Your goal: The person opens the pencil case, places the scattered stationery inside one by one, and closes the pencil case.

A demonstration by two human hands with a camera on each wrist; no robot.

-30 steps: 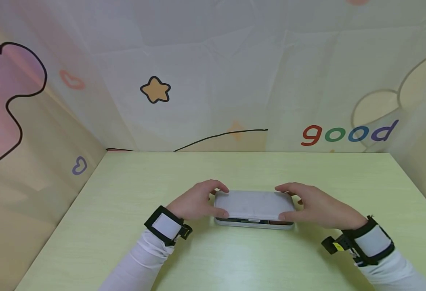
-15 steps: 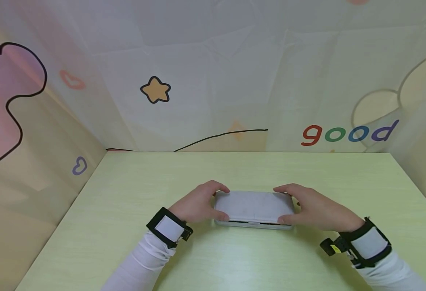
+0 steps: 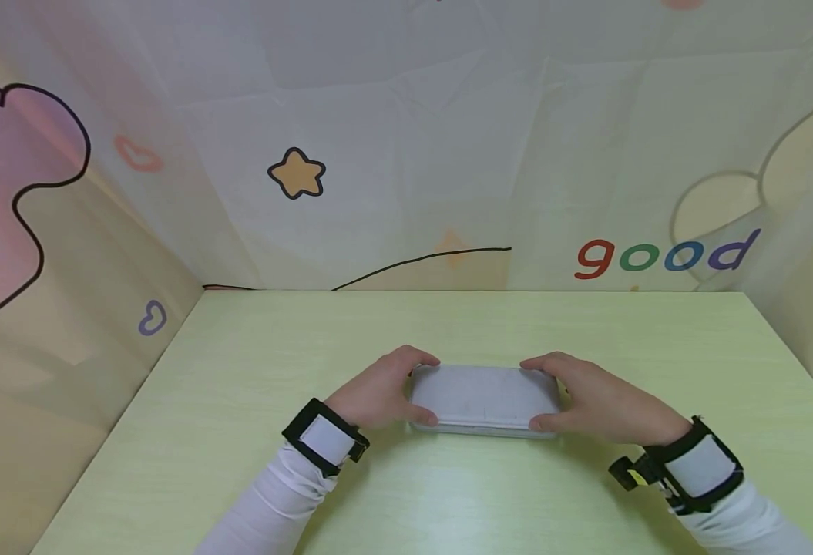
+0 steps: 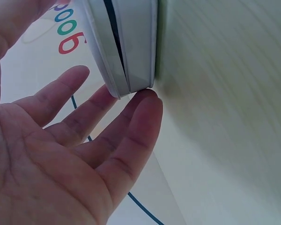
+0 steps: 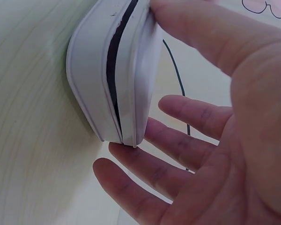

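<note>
A pale grey hard pencil case (image 3: 485,395) lies flat on the table, long side toward me, its lid almost down. Both wrist views show a thin dark gap between lid and base, narrowing toward the far side. My left hand (image 3: 377,391) holds the left end, thumb at the lid's front edge and index finger at the back corner. In the left wrist view, other fingertips (image 4: 147,110) meet the case's far lower edge. On the right end, my right hand (image 3: 603,397) grips the same way, thumb in front and fingers behind. What is inside is hidden.
The case rests on a light wooden table (image 3: 475,501). A printed cloth backdrop (image 3: 406,154) rises along the back edge, with further cloth at left and right. Each wrist wears a black strap (image 3: 326,437) with a small camera.
The lid's front edge has come down; the wide front gap that showed dark and reddish contents has narrowed to a thin line. Both hands have shifted slightly toward me and inward.
</note>
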